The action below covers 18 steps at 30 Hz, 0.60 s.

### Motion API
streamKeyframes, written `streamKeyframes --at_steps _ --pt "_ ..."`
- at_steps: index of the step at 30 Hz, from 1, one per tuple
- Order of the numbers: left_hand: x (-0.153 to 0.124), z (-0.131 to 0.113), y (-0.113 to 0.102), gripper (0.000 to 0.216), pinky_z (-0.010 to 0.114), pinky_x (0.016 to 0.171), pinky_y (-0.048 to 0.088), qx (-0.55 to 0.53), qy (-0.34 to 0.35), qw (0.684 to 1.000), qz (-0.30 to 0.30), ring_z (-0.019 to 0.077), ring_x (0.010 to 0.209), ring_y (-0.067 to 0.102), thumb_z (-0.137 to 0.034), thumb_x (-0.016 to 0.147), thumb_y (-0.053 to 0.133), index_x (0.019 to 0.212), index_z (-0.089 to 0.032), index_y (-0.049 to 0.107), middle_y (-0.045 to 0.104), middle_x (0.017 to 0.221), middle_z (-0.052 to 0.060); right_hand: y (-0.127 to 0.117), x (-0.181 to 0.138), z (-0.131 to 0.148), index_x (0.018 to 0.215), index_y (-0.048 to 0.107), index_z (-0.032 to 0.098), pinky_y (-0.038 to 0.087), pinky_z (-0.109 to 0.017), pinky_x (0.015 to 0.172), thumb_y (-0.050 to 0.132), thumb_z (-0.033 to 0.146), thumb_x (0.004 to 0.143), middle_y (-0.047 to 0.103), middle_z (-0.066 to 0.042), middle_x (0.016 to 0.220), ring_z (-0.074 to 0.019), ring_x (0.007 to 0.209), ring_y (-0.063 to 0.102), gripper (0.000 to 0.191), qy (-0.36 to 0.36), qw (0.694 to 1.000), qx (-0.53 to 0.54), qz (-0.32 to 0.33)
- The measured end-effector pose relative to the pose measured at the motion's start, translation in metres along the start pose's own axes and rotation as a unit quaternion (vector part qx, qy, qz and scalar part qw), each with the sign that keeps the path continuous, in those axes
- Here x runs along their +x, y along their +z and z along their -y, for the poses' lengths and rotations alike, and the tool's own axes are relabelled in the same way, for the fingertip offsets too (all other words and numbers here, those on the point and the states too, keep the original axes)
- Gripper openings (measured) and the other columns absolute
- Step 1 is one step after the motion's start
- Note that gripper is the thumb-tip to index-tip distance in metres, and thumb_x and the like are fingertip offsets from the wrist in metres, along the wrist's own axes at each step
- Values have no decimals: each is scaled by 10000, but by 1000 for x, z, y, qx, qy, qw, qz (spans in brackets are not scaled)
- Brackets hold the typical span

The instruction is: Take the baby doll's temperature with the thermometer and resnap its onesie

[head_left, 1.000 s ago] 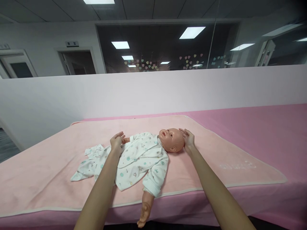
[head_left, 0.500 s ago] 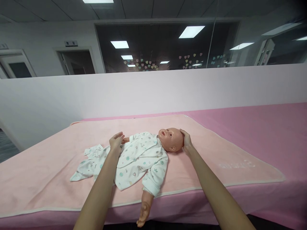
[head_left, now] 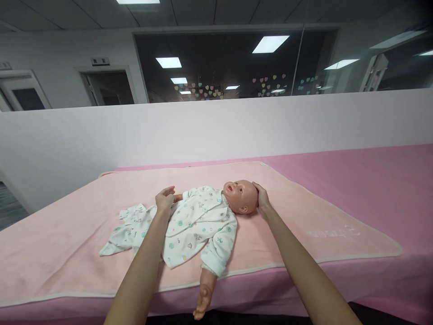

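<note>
A baby doll (head_left: 199,216) lies on its back, dressed in a white printed top, its head toward the right. My left hand (head_left: 164,197) is closed around the doll's far hand, which is mostly covered, with my fingertips still showing. Against the crown of the doll's head (head_left: 244,196) rests my right hand (head_left: 262,198), cupped with the fingers stretched along it. The doll's near arm (head_left: 205,291) reaches over the front edge. White printed trousers (head_left: 126,232) of matching cloth spread out to the left, partly behind my left forearm.
Under the doll is a peach blanket (head_left: 74,253) with a pale border, laid over a pink table cover (head_left: 382,189). A low white wall (head_left: 216,131) runs along the back, with glass (head_left: 216,67) above. The table's front edge is close to me.
My left hand has shifted slightly right and now covers more of the doll's far hand. My right hand stays at the head, barely moved.
</note>
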<state>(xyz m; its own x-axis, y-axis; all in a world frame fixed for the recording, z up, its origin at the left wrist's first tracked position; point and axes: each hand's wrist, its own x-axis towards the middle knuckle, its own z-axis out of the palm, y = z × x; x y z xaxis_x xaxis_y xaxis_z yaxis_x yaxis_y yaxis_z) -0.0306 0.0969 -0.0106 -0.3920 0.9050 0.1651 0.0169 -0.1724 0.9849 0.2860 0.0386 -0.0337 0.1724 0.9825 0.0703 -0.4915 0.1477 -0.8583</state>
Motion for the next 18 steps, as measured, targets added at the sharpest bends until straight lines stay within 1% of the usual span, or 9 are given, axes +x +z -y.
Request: streamKeyframes --at_steps 6,10,12,15,18 --pt "6 6 1 415 276 690 501 37 28 999 -6 243 986 586 32 466 503 801 -162 654 631 880 92 -8 8 -4 752 664 212 478 -365 750 516 405 719 691 -4 694 -259 841 622 245 -58 997 -16 -55" --pt "7 7 1 383 299 734 490 67 41 997 5 243 980 583 9 481 560 802 -172 665 636 910 91 -14 12 -3 761 652 228 478 -314 731 563 390 667 685 -1 728 -227 857 622 208 -109 986 -1 -123" --pt "6 6 2 366 301 777 472 86 49 995 16 245 1012 564 -3 473 603 782 -185 672 645 925 83 -15 12 -2 776 648 235 478 -294 730 573 397 650 684 1 752 -209 869 621 218 -116 984 3 -138" --pt "3 5 2 326 309 818 442 119 54 991 40 242 971 574 -9 464 628 722 -200 680 670 843 65 -12 11 -2 760 653 218 481 -308 732 578 408 647 687 -5 746 -223 859 623 234 -103 987 0 -127" --pt "0 1 3 271 316 803 433 149 50 985 64 233 832 606 5 476 605 635 -203 675 667 692 49 -7 7 -3 741 663 198 482 -351 748 546 438 683 693 -12 726 -259 855 621 273 -46 997 -7 -65"
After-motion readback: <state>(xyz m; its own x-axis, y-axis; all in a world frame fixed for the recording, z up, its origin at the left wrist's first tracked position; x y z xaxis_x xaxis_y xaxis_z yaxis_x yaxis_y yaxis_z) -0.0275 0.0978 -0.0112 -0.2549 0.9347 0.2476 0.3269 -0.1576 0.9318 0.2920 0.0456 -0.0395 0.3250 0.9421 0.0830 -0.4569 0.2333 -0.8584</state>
